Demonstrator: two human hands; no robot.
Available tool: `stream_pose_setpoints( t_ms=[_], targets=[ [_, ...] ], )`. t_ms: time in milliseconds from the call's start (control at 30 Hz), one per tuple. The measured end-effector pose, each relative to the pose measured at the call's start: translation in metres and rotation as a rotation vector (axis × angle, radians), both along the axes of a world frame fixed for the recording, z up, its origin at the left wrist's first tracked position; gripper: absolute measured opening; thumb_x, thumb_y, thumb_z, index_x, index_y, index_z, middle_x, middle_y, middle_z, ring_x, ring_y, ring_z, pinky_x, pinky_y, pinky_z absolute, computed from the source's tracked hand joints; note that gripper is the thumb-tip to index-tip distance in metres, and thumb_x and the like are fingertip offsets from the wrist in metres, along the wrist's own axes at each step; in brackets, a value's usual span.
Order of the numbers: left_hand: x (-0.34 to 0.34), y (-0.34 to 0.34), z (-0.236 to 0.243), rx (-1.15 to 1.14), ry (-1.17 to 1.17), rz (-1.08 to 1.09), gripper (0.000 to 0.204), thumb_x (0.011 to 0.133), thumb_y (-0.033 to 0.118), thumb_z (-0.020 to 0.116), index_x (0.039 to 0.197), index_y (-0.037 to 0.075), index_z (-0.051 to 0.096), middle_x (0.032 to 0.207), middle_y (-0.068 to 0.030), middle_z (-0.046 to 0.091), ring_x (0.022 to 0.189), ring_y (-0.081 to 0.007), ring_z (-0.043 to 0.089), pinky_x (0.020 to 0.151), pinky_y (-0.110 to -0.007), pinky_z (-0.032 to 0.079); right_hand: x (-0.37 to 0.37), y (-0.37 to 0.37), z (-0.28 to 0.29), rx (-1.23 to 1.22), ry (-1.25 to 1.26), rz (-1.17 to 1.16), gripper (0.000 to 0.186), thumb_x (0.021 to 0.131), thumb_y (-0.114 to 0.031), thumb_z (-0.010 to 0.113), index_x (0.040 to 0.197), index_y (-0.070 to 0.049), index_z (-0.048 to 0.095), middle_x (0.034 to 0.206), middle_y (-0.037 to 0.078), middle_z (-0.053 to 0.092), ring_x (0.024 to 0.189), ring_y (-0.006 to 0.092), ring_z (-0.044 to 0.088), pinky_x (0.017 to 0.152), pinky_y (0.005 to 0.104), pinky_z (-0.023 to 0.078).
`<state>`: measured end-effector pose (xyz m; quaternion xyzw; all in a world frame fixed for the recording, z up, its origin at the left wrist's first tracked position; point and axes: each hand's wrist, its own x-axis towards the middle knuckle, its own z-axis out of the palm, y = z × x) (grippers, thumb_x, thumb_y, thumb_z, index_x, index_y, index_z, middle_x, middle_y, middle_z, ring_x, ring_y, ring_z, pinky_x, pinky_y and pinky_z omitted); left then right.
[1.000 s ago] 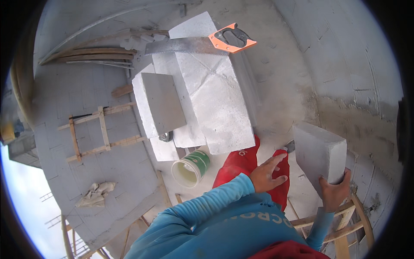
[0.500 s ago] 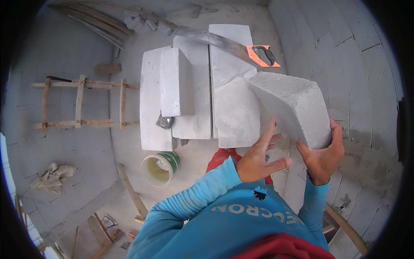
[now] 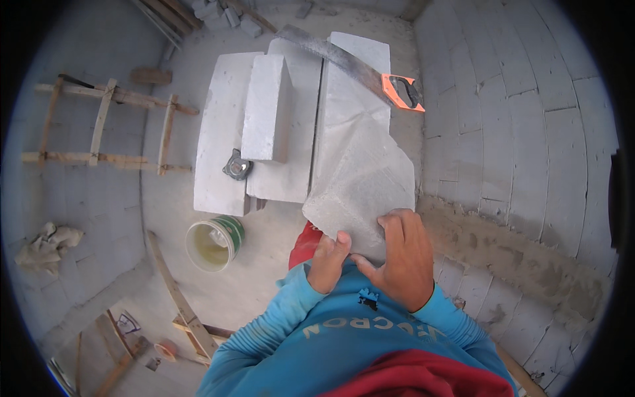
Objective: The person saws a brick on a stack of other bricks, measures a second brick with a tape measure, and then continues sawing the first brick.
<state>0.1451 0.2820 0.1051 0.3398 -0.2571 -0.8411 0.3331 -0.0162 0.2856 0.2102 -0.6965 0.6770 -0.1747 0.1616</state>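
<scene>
With my left hand under the near left edge and my right hand gripping the near right, I hold a pale grey block. It lies tilted over the near end of the right-hand slab in a row of larger blocks; whether it rests on that slab I cannot tell. An upright narrower block sits on the left ones, with a black tape measure by its near end. A handsaw with an orange-and-black handle lies across the far part of the row.
A white-and-green bucket stands on the floor left of my legs. A wooden frame leans at the left wall, a crumpled cloth below it. Planks lie lower left. A block wall rises close on the right.
The block has moved leftward from my right side onto or over the right-hand slab. My left hand has come from open beside it to gripping its near edge; both hands have moved with it.
</scene>
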Motion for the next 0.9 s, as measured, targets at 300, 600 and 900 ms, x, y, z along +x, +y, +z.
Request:
stream_pose_setpoints(
  t_ms=[300, 600, 900],
  targets=[
    [0.049, 0.020, -0.060, 0.194, -0.233, 0.413, 0.077, 0.109, 0.065, 0.032, 0.161, 0.008, 0.031, 0.159, -0.0128, 0.044, 0.144, -0.0290, 0.045, 0.118, -0.048, 0.039, -0.049, -0.031, -0.084, 0.130, -0.360, -0.030, 0.038, 0.092, -0.029, 0.076, 0.114, -0.001, 0.063, 0.112, 0.018, 0.063, 0.110, 0.0380, 0.060, 0.091, 0.0457, 0.050],
    [0.058, 0.002, -0.153, 0.336, -0.286, 0.726, 0.076, 0.106, 0.068, 0.035, 0.158, 0.012, 0.042, 0.154, -0.0103, 0.052, 0.138, -0.0311, 0.053, 0.114, -0.047, 0.046, -0.153, -0.060, -0.230, 0.298, -0.301, -0.187, 0.073, 0.096, -0.038, 0.071, 0.150, 0.004, 0.044, 0.144, 0.028, 0.053, 0.134, 0.0425, 0.051, 0.114, 0.0471, 0.040],
    [0.038, -0.017, -0.154, 0.316, -0.436, 0.801, 0.071, 0.107, 0.063, 0.038, 0.151, 0.009, 0.051, 0.145, -0.0099, 0.062, 0.128, -0.0269, 0.062, 0.109, -0.041, 0.049, -0.134, -0.052, -0.214, 0.530, -0.494, -0.373, 0.089, 0.089, -0.044, 0.076, 0.153, 0.005, 0.039, 0.149, 0.028, 0.053, 0.138, 0.0417, 0.051, 0.117, 0.0460, 0.039]
  ],
)
